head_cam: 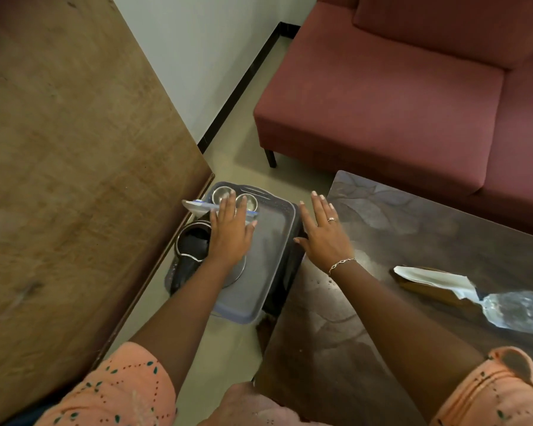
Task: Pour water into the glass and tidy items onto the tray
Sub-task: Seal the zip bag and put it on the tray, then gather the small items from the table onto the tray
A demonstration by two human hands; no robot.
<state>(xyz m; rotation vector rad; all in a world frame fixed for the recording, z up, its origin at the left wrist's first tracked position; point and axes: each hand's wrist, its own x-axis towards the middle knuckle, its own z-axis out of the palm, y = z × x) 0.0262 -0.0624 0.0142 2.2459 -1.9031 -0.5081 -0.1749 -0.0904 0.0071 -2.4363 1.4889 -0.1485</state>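
- My left hand (231,232) is flat at the centre of the frame, fingers straight and close together, gripping nothing.
- It lies over a white plate (194,206) with a blue rim; I cannot tell whether it touches the plate.
- My right hand (325,238) is just right of centre, fingers straight and slightly spread, holding nothing, above the right rim of the tray.
- The grey tray (268,272) sits low at the centre, between the wooden surface (74,149) on the left and the dark table (428,229) on the right.
- At the tray's upper end stand a steel cup (222,192) and a second steel cup (250,202), side by side just beyond my left fingertips.
- A steel jug (194,241) stands at the tray's left edge, beside my left wrist.
- On the dark table, at right, lie a paper wrapper (428,276) and a clear plastic bag (519,309).
- A maroon sofa (397,87) fills the upper right.
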